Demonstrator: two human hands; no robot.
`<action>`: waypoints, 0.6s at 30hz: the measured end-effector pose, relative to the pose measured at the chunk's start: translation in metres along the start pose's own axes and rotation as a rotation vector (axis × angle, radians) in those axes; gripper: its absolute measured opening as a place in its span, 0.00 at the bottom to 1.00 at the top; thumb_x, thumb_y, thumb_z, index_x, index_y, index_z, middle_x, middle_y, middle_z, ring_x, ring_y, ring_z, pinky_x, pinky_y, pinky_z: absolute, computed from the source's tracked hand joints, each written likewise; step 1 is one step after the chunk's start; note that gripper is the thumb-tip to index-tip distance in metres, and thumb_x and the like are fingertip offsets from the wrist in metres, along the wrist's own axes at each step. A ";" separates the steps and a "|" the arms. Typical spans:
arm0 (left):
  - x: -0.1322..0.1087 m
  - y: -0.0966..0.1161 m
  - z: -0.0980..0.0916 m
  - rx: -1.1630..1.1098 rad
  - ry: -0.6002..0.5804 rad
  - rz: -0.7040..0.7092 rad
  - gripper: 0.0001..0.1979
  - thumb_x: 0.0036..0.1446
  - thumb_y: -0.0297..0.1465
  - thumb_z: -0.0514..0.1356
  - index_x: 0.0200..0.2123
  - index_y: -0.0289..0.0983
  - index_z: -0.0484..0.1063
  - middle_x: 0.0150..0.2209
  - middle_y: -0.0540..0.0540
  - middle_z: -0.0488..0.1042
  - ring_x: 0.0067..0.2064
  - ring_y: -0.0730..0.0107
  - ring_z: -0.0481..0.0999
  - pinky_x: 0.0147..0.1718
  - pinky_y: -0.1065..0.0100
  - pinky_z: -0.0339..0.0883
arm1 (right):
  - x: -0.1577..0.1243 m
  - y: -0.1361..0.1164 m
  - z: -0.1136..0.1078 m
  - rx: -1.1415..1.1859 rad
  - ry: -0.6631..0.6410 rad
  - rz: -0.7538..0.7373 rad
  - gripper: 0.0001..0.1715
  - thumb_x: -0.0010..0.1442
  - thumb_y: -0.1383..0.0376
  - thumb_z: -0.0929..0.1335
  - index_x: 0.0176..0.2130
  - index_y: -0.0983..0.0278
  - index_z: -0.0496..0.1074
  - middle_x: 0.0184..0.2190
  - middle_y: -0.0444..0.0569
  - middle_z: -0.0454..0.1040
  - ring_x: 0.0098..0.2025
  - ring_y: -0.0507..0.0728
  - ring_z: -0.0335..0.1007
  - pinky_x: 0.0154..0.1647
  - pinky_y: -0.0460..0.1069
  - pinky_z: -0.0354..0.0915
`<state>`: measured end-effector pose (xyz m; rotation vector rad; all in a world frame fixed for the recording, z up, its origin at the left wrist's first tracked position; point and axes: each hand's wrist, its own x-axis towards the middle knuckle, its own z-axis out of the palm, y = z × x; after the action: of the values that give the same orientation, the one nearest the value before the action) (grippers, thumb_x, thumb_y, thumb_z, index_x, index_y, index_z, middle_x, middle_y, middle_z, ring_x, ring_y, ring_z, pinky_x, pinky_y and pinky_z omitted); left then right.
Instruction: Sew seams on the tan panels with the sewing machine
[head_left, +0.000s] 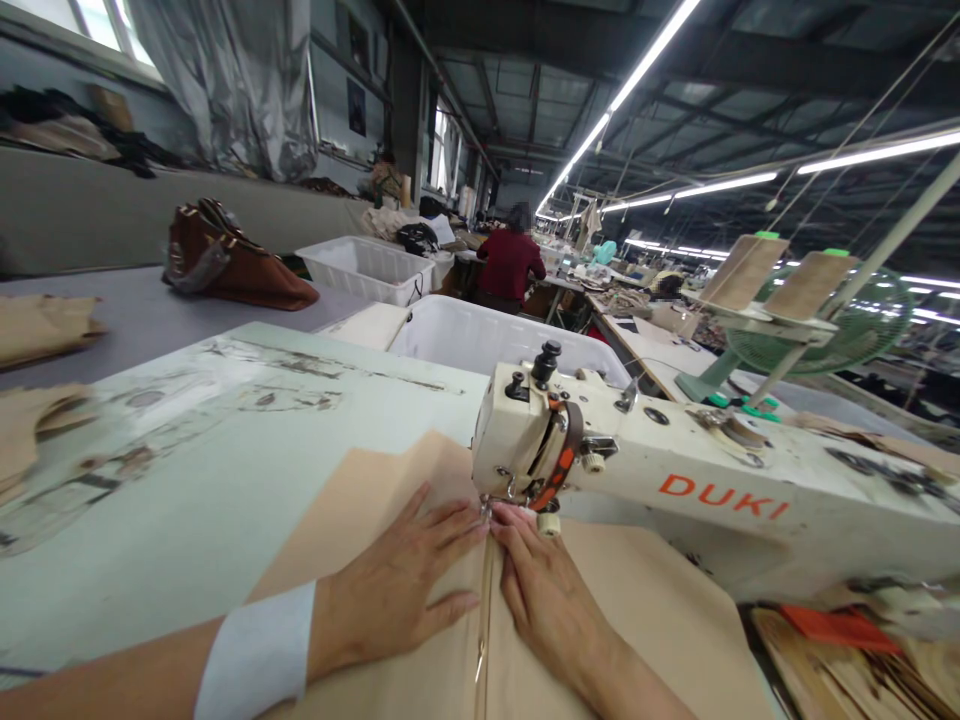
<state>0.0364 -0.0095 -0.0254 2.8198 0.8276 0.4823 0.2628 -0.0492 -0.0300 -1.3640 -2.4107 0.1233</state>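
Tan fabric (pixel 645 590) lies flat across the bed of a cream sewing machine (pixel 517 430), with a zipper (pixel 484 640) running down its middle toward me. My left hand (pixel 409 575) rests on the cloth left of the zipper, fingers stretched out and the tips close to the presser foot (pixel 486 508). On the other side, my right hand (pixel 544 585) lies flat on the fabric, its fingertips beside the foot and partly hidden under the machine head. A white band wraps my left wrist. Neither hand grips anything that I can see.
Behind the machine stands a white plastic bin (pixel 495 335). A brown handbag (pixel 232 260) sits on the grey table at left, near tan pieces (pixel 45 325). Thread cones (pixel 810 285) and a green fan (pixel 862 315) stand at right. A person in red (pixel 511 265) sits farther back.
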 end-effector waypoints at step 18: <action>0.003 -0.009 0.005 0.029 -0.008 0.041 0.29 0.65 0.39 0.58 0.66 0.40 0.58 0.66 0.42 0.61 0.67 0.52 0.57 0.66 0.42 0.41 | 0.001 0.004 -0.001 -0.074 -0.074 0.030 0.27 0.63 0.74 0.58 0.61 0.67 0.60 0.60 0.57 0.66 0.64 0.62 0.59 0.66 0.65 0.55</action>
<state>0.0363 -0.0007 -0.0312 2.8685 0.7830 0.4690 0.2661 -0.0462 -0.0303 -1.4533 -2.4785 0.0944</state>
